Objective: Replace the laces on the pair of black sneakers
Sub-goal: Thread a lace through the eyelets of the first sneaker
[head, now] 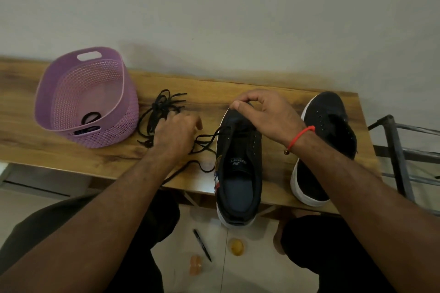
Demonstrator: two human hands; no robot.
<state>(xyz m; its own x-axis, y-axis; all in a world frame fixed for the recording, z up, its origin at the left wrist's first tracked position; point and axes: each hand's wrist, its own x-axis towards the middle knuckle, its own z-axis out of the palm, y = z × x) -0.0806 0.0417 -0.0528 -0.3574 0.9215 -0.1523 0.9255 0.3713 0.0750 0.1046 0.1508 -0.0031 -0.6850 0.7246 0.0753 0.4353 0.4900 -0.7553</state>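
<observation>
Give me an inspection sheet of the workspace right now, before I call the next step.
Surface: wooden table, against a pale wall.
Job's things: near sneaker partly laced, heel overhanging the table edge; far sneaker unlaced, eyelets bare; loose black laces bunched beside the basket.
Clutter: purple basket with dark items inside, unclear what; pen and small orange objects on the floor.
Grippers: left hand on the lace, grip blurred; right hand pinches the near sneaker's toe.
Cables: nothing seen.
Surroundings: metal rack to the right.
</observation>
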